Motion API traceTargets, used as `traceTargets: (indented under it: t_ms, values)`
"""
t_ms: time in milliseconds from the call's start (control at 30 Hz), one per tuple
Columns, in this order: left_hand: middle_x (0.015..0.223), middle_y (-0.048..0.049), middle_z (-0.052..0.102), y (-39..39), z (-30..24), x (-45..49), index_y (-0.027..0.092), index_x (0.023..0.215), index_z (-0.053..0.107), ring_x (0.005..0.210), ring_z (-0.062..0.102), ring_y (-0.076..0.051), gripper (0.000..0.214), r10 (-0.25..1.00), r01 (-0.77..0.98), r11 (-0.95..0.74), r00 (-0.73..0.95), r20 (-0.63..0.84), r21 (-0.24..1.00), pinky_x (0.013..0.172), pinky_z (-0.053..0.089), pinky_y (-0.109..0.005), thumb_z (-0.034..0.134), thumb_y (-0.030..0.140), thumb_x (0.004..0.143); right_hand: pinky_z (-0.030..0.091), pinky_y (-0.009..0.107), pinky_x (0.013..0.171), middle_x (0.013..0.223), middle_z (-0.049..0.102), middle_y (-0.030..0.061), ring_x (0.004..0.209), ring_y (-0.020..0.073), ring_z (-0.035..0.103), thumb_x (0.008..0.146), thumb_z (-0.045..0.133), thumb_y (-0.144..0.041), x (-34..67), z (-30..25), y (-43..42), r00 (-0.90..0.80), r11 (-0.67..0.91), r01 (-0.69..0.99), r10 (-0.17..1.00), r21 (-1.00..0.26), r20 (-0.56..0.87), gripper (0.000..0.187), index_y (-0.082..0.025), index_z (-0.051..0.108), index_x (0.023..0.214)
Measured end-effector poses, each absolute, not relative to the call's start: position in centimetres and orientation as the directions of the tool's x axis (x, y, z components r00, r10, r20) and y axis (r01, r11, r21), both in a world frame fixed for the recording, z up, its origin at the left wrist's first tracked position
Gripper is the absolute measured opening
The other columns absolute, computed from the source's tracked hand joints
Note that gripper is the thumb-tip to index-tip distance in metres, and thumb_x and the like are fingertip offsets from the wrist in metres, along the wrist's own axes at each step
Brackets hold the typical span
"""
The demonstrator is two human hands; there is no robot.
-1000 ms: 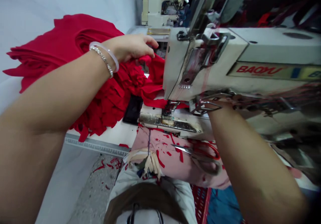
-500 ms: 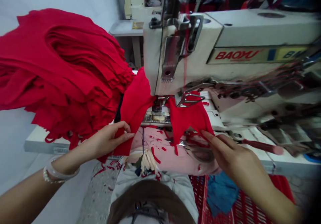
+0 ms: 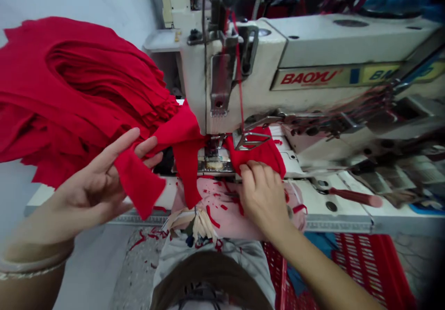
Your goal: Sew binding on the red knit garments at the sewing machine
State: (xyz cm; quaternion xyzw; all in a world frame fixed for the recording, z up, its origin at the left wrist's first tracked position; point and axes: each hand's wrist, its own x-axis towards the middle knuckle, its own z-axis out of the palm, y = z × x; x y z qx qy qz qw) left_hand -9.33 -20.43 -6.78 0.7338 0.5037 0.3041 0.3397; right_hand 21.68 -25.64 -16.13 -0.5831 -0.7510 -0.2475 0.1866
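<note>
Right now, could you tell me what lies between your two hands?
In the head view, a red fabric strip hangs from the presser foot between left hand and right hand.

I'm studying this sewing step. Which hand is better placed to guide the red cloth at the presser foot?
Likely the right. The right hand pinches the cloth beside the presser foot; the left hand holds a loose strip off to the side, farther from it.

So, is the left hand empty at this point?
No, the left hand grips a red fabric strip running to the sewing machine's presser foot, while the right hand rests on a red piece beside it.
</note>
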Motion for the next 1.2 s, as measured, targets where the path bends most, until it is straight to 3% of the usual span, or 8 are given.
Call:
traceTargets:
  t_ms: [167,233,400,500,633,833,967,1200]
  values:
    - [0.09,-0.0067,0.074,-17.9,-7.5,-10.4,0.016,0.103,0.07,0.071,0.071,-0.018,0.039,0.998,0.303,-0.04,-0.038,0.054,0.952,0.055,0.062,-0.029,0.075,0.045,0.077,0.053,0.036,0.085,0.105,0.068,0.0122,0.096,0.0226,0.064,0.091,0.048,-0.008,26.4,-14.1,-26.4,-0.329,0.447,0.889,0.775,-0.1,0.54,0.025,-0.013,0.063,0.11]
    - [0.097,-0.0036,0.073,-16.6,-7.7,-10.6,0.018,0.09,0.071,0.08,0.07,-0.017,0.034,0.981,0.157,-0.12,-0.134,0.142,0.98,0.058,0.064,-0.029,0.076,0.049,0.078,0.055,0.034,0.087,0.114,0.068,0.0096,0.103,0.0207,0.065,0.093,0.049,-0.013,28.6,-13.1,-27.0,-0.328,0.519,0.8,0.798,-0.3,0.506,0.027,-0.02,0.063,0.115]
    - [0.103,0.0134,0.071,-13.9,-6.5,-9.7,0.03,0.096,0.066,0.108,0.064,-0.009,0.036,0.985,-0.334,-0.155,-0.12,0.121,0.93,0.06,0.058,-0.011,0.084,0.047,0.07,0.058,0.027,0.066,0.095,0.072,0.0013,0.089,0.0169,0.07,0.088,0.066,-0.03,30.7,-12.5,-26.2,0.189,0.453,0.159,0.858,-0.877,0.477,0.004,-0.032,0.069,0.088]
    - [0.096,0.0162,0.07,-14.1,-6.9,-6.2,0.03,0.098,0.063,0.1,0.065,-0.001,0.022,0.96,-0.366,-0.278,-0.063,0.274,0.888,0.066,0.054,-0.005,0.076,0.037,0.082,0.054,0.026,0.055,0.076,0.068,-0.0003,0.073,0.0151,0.067,0.091,0.06,-0.047,28.1,-12.7,-24.4,0.345,0.561,0.02,0.773,-0.828,0.532,0.019,-0.031,0.068,0.083]
    - [0.095,0.0014,0.073,-15.9,-11.4,-0.1,0.02,0.102,0.068,0.091,0.069,-0.011,0.015,0.735,0.144,-0.662,0.313,0.601,0.736,0.083,0.06,-0.025,0.062,0.016,0.089,0.057,0.042,0.085,0.09,0.071,0.0033,0.093,0.0217,0.068,0.087,0.064,-0.022,22.8,-13.8,-22.6,0.046,0.604,0.464,0.714,-0.648,0.699,0.003,-0.024,0.066,0.088]
    - [0.114,-0.0111,0.066,-17.1,-15.3,0.6,0.015,0.111,0.07,0.107,0.06,-0.023,0.027,0.465,0.578,-0.816,0.663,0.587,-0.006,0.082,0.056,-0.033,0.049,0.01,0.094,0.056,0.041,0.089,0.11,0.069,0.0149,0.104,0.0257,0.062,0.089,0.058,-0.012,20.6,-16.5,-22.5,-0.347,0.517,0.853,0.664,-0.07,0.663,0.024,-0.008,0.063,0.112]
    - [0.118,-0.011,0.064,-18.3,-13.8,-0.3,0.017,0.122,0.065,0.102,0.058,-0.022,0.032,0.546,0.657,-0.736,0.719,0.43,-0.164,0.07,0.05,-0.029,0.05,0.013,0.094,0.056,0.04,0.074,0.107,0.069,0.016,0.098,0.0279,0.062,0.088,0.059,-0.014,20.1,-16.6,-23.1,-0.33,0.432,0.902,0.681,0.005,0.654,0.03,-0.007,0.062,0.118]
    - [0.124,-0.0105,0.063,-19.7,-13.5,0.8,0.023,0.132,0.06,0.104,0.058,-0.025,0.038,0.647,0.735,-0.643,0.672,0.361,-0.216,0.073,0.048,-0.035,0.049,0.019,0.096,0.055,0.039,0.096,0.114,0.068,0.0157,0.107,0.0226,0.063,0.09,0.052,-0.007,19.0,-16.8,-22.9,-0.247,0.492,0.857,0.655,-0.155,0.714,0.033,-0.01,0.061,0.122]
